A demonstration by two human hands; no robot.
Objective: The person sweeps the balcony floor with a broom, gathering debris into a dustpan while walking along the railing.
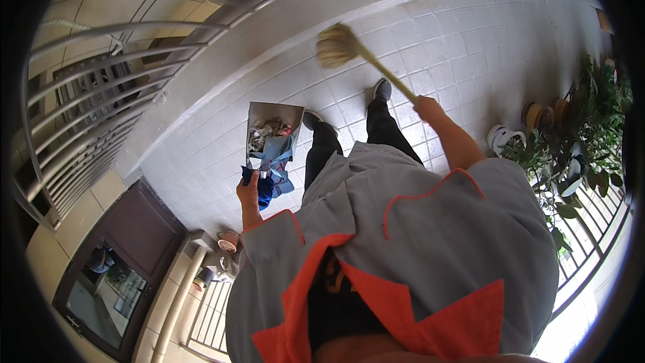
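Note:
My right hand (428, 109) grips the handle of a straw broom (375, 63). The broom's bristle head is off to the upper left, over the tiled floor, and slightly blurred. A long-handled dustpan (250, 116) hangs or stands left of my feet; I cannot tell whether it touches the floor. Inside lies a heap of debris (272, 131), with a light-blue fabric piece with straps (277, 156) over its near end. My left hand (248, 194) is closed at the dustpan's near end, where dark-blue cloth (265, 191) bunches and hides the handle.
A low ledge (221, 80) with metal railing (116, 55) runs along the left. Potted plants (579, 161), a flowerpot (536, 115) and a white container (504, 138) line the right. A brown door (126, 262) with a glass pane is at lower left, near a small pot (228, 241).

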